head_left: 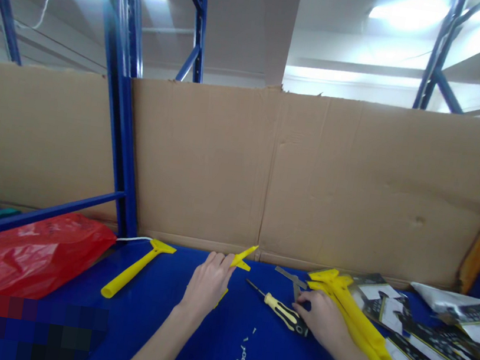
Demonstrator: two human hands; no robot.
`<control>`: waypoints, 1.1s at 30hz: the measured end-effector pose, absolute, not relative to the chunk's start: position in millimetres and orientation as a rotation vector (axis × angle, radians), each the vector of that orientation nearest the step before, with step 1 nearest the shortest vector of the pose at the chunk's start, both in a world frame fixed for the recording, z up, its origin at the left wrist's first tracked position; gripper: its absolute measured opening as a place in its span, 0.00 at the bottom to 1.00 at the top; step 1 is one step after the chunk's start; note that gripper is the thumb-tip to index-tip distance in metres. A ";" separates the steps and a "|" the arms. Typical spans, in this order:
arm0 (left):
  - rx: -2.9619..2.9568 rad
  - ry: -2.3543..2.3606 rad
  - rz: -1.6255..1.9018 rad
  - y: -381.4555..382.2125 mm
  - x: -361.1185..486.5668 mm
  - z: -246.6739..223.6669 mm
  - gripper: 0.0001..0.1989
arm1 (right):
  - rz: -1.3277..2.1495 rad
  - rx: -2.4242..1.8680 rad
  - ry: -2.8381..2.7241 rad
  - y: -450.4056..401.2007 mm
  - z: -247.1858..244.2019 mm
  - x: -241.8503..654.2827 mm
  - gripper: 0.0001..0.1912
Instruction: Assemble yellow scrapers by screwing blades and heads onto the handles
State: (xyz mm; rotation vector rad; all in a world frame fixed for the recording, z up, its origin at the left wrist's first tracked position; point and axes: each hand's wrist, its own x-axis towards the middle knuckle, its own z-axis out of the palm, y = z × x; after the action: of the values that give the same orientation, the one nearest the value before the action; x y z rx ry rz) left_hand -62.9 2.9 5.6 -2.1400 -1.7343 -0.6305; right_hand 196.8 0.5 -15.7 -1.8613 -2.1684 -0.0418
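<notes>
Now left hand (207, 285) fingers pinching yellow scraper (241, 258); right hand (322, 318) fingers spread on metal blade (292, 278), beside screwdriver (281, 311).

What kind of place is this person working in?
Probably a warehouse or small assembly workshop: blue steel racking, a cardboard sheet walling off the blue bench, and a pile of yellow scrapers with a screwdriver and loose screws.
</notes>
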 end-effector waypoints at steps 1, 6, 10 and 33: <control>-2.136 -1.740 -0.653 2.3 -62.3 6.1 0.14 | -0.058 -1.894 -2.179 0.1 -14.1 196.0 0.12; -2.112 -1.814 -0.848 3.5 -59.7 6.6 0.15 | -0.178 -1.976 -2.192 -7.0 -8.6 190.9 0.25; -2.116 -1.878 -0.988 7.7 -58.2 1.1 0.14 | -0.309 -1.972 -2.231 -10.9 -8.1 191.1 0.28; -2.443 -2.285 -1.749 3.8 -42.8 -2.0 0.19 | 0.204 -1.642 -1.733 -5.2 -8.0 198.5 0.11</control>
State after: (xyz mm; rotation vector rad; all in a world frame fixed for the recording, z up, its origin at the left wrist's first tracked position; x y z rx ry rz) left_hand -42.8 3.8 -2.0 -2.4430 -2.2848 -1.7491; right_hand 198.5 -5.2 -8.0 -1.6424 -1.7325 0.2036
